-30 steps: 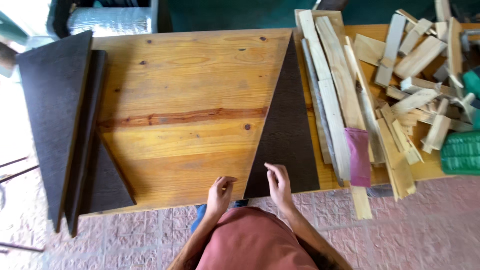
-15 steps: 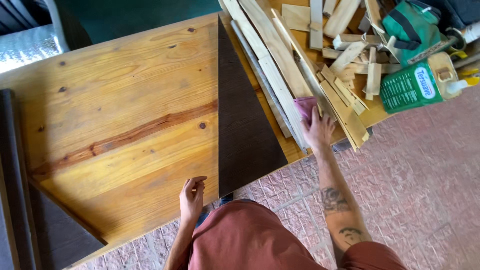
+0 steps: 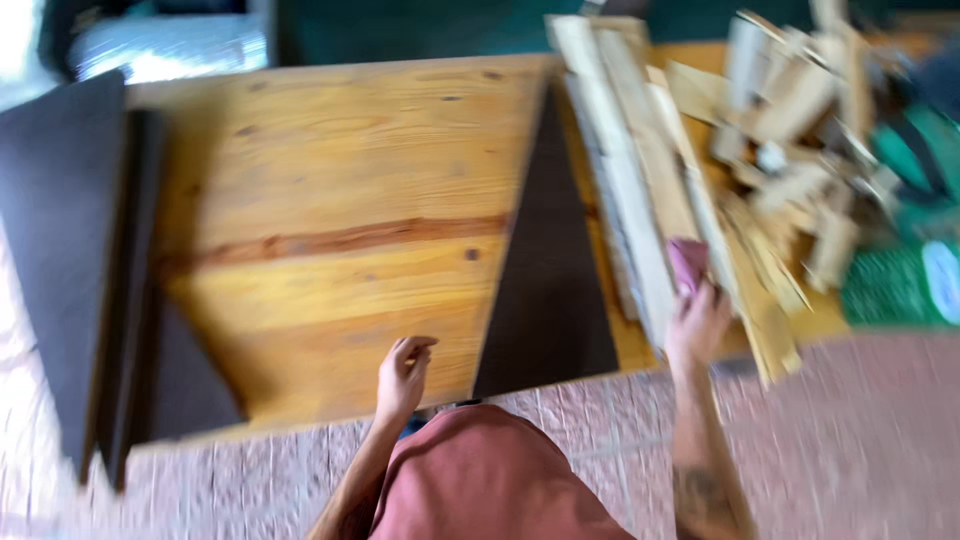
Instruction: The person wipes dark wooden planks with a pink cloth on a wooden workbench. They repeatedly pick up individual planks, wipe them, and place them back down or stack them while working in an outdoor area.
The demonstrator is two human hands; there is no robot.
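Head view, blurred by camera motion, inspected near to far. Nearest is the person's dusty-red garment [image 3: 480,480] at 6 o'clock, over a pinkish paved floor [image 3: 860,440].

Left hand [image 3: 403,375] rests at the near edge of the wooden tabletop [image 3: 330,170], fingers loosely curled, holding nothing; it lies just beside the base of the dark triangular panel [image 3: 548,270].

Right hand [image 3: 697,322], at 4 o'clock, reaches to a small pinkish-mauve block [image 3: 688,262] on the near end of the long pale wood strips [image 3: 630,180]. Fingers touch or close on the block; whether it is actually gripped cannot be told through the blur.

Step in hand, as judged: taking up the block, which looks like a sanding pad. The next move would call for a firm pinch and a lift clear of the strips without shifting them.

Materials: the tabletop is varnished orange pine with knots and a dark grain streak. The triangular panel is flat, matt, dark brown and sharply tapered toward 12 o'clock. Similar dark panels [image 3: 70,250] are stacked at 9 o'clock, overhanging the table edge. The strips are raw and rough-sawn; beyond them at 2 o'clock lies a heap of short offcuts [image 3: 790,110], with a green object [image 3: 900,280] at 3 o'clock, too blurred to identify.
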